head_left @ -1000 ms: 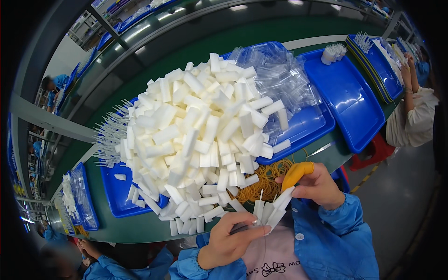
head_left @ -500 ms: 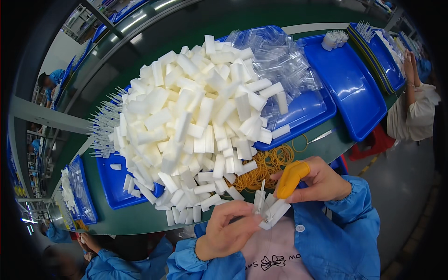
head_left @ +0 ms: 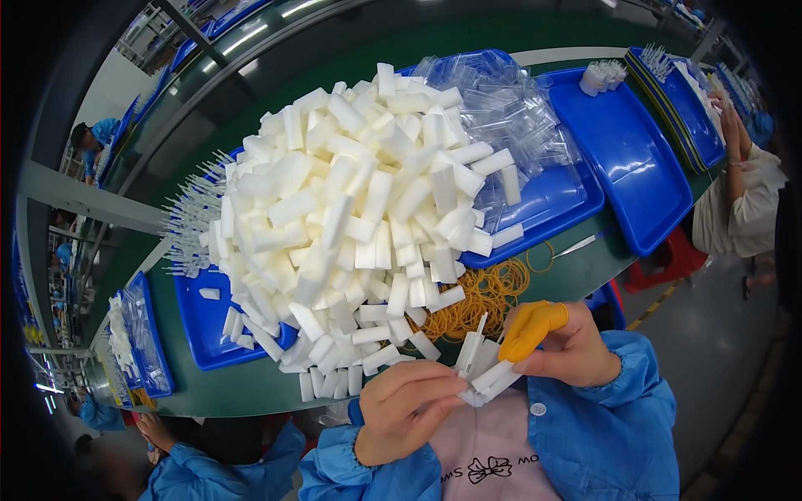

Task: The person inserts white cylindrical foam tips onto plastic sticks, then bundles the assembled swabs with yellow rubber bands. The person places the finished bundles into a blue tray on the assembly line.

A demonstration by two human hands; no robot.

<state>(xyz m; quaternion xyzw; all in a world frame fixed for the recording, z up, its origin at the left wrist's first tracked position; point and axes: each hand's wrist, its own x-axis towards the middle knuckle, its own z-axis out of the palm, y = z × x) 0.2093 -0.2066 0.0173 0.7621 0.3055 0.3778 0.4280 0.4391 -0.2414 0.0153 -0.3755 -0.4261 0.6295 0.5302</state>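
In front of my chest, both hands hold white foam pieces (head_left: 499,378) with a thin, pale, stick-like part (head_left: 471,344) pointing up between them. My left hand (head_left: 408,409) pinches their lower left end between thumb and fingers. On the right side, my right hand (head_left: 564,346) grips the foam, with a yellow finger cover (head_left: 530,329) over its forefinger. How the stick-like part sits against the foam is partly hidden by my fingers. Beyond my hands rises a large heap of white foam blocks (head_left: 359,192). Yellow rubber bands (head_left: 494,290) lie beside its right foot.
Clear plastic sleeves (head_left: 510,108) fill part of a blue tray (head_left: 551,204). Another blue tray (head_left: 639,179) stands right of it. Metal tweezers (head_left: 578,245) lie near the table's edge. Thin white-tipped sticks (head_left: 196,213) bristle at the heap's left. Other people sit on both sides.
My right hand has shifted slightly left and down over the foam, its covered finger now lower. The stick-like part leans more to the right. My left hand keeps its pinch.
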